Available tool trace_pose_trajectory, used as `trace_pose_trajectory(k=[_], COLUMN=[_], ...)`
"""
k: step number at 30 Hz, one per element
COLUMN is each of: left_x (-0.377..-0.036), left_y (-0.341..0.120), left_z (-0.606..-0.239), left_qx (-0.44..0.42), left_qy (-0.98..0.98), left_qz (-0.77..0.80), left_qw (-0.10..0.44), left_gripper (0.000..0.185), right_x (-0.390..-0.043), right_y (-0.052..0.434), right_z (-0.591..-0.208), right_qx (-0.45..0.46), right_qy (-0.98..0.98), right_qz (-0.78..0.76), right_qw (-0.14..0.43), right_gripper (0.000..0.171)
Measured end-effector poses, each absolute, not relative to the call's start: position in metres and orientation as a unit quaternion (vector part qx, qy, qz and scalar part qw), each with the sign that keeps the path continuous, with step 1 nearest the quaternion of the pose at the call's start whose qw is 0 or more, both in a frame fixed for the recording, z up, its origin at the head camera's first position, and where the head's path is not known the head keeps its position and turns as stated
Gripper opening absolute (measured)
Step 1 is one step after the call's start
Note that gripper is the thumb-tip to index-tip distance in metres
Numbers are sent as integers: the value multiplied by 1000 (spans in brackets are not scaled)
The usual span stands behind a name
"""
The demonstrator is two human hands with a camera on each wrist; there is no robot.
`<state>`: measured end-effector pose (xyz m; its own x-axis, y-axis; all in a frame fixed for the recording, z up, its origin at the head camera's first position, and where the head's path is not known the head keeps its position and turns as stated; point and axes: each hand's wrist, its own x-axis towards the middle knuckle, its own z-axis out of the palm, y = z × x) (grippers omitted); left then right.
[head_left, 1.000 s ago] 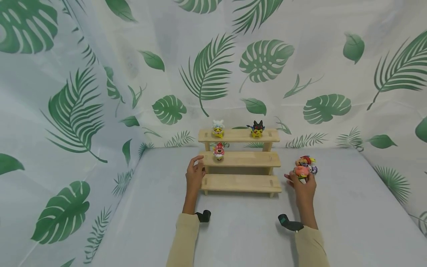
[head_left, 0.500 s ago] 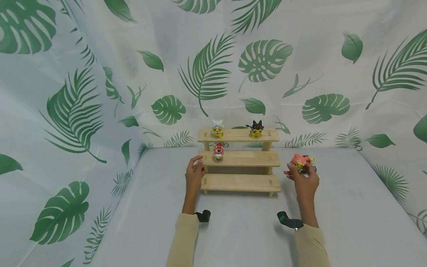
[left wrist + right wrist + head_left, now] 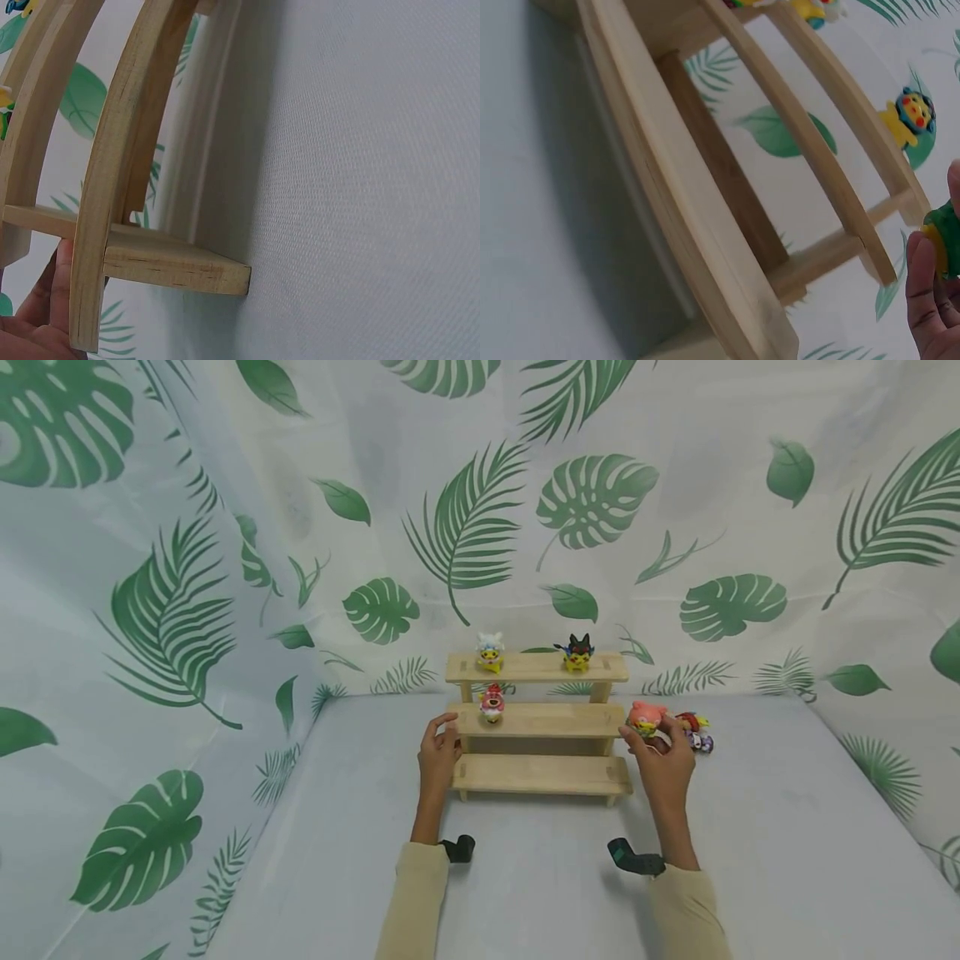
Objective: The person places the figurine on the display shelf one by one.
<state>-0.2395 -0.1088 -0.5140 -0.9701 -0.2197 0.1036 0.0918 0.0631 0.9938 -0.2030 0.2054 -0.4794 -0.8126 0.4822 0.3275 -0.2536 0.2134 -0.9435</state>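
Observation:
A three-tier wooden shelf [image 3: 540,720] stands on the white cloth. Its top tier carries a white-hooded yellow figure [image 3: 490,652] and a black-hooded yellow figure [image 3: 577,652]. A pink-and-red figure [image 3: 492,702] stands on the middle tier. My left hand [image 3: 439,750] grips the shelf's left end; in the left wrist view its fingers [image 3: 41,304] lie against the wood [image 3: 120,180]. My right hand [image 3: 660,760] pinches a pink-headed figure [image 3: 645,718] beside the middle tier's right end. The right wrist view shows fingers [image 3: 930,300] round its green-and-yellow base [image 3: 945,240].
Two more small figures [image 3: 695,732] lie on the cloth right of the shelf. Leaf-print fabric [image 3: 225,568] hangs behind and on both sides. A yellow figure with a blue hood [image 3: 909,116] shows past the shelf in the right wrist view.
My right hand has lifted the pink-headed figure from the pile on the right and carried it left toward the middle tier. The left hand stays on the shelf.

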Motion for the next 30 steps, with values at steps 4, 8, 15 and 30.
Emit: trace_pose_trajectory(k=[4,8,15,30], left_x=[-236,-241,-240,-240], left_y=[-107,-107,-108,-107], left_z=[-507,-516,-515,-516], left_qx=[46,48,46,45], left_qy=[-718,-720,-723,-727], left_qz=[-685,-680,-678,-673], left_qw=[111,125,124,130], left_gripper=[30,26,25,29], right_x=[-203,-214,-225,-237], right_y=[193,188,177,159], right_z=[-471,-478,-480,-483], right_qx=[-50,-24,-1,6], right_qy=[-740,-766,-796,-829], right_qz=[601,559,517,482], right_qw=[297,315,314,285], right_gripper=[54,53,57,64])
